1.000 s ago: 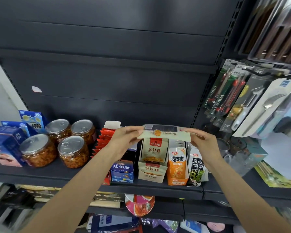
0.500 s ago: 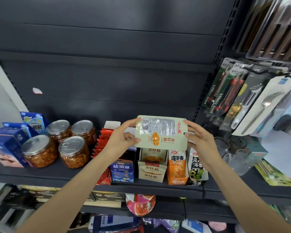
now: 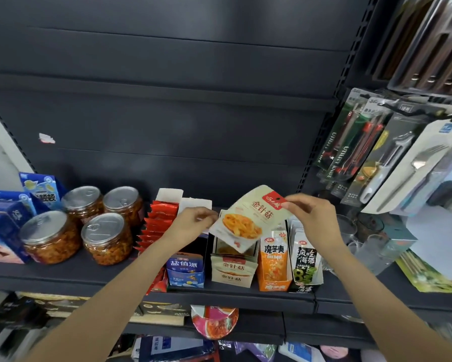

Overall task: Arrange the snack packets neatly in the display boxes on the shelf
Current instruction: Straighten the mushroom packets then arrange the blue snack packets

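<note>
A beige snack packet (image 3: 248,220) with a red label and a picture of orange food is held tilted, front side facing me, above the beige display box (image 3: 231,270). My right hand (image 3: 311,218) pinches its top right corner at the red label. My left hand (image 3: 193,222) grips its lower left edge. The box below holds more of the same packets. Beside it stand a blue display box (image 3: 185,270), an orange display box (image 3: 274,262) and a black-and-green display box (image 3: 306,267), all on the dark shelf (image 3: 89,280).
Rows of red packets (image 3: 159,226) stand left of the boxes. Further left are several clear jars (image 3: 49,236) with metal lids and blue cartons (image 3: 5,226). Hanging utility knives and cutlery packs (image 3: 392,158) crowd the right. Glass cups (image 3: 350,228) sit behind my right hand.
The packet went from lying flat, to showing its back, to now showing its front, tilted and lowered toward the beige box. Both hands have kept hold of it.
</note>
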